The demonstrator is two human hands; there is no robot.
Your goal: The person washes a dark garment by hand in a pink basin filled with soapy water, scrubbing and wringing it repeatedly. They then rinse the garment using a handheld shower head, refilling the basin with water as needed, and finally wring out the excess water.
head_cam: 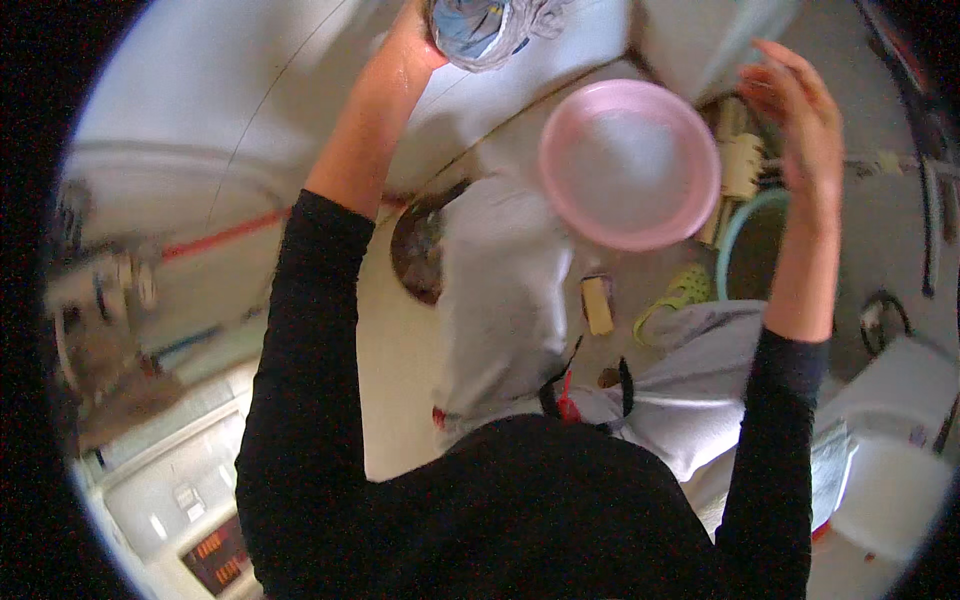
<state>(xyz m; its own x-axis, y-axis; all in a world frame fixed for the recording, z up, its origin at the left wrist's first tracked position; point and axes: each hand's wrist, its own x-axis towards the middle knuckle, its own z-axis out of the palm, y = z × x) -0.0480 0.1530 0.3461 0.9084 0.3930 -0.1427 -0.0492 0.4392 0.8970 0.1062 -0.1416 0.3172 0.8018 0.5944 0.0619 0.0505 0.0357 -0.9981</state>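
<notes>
At the top of the head view, my left hand is at a bundled grey-blue cloth item; the fingers are mostly hidden behind it or cut off by the frame. My right hand is raised at the upper right, slightly blurred, its fingers apart with nothing seen in them. Between the two hands is a pink round basin, with whitish, cloudy liquid in it. It lies beyond my grey-trousered knee.
Below the basin are a yellowish block and a green clog. A light-blue rimmed tub stands by my right forearm. A dark round object is partly behind my left leg. A pale wall rises at the upper left.
</notes>
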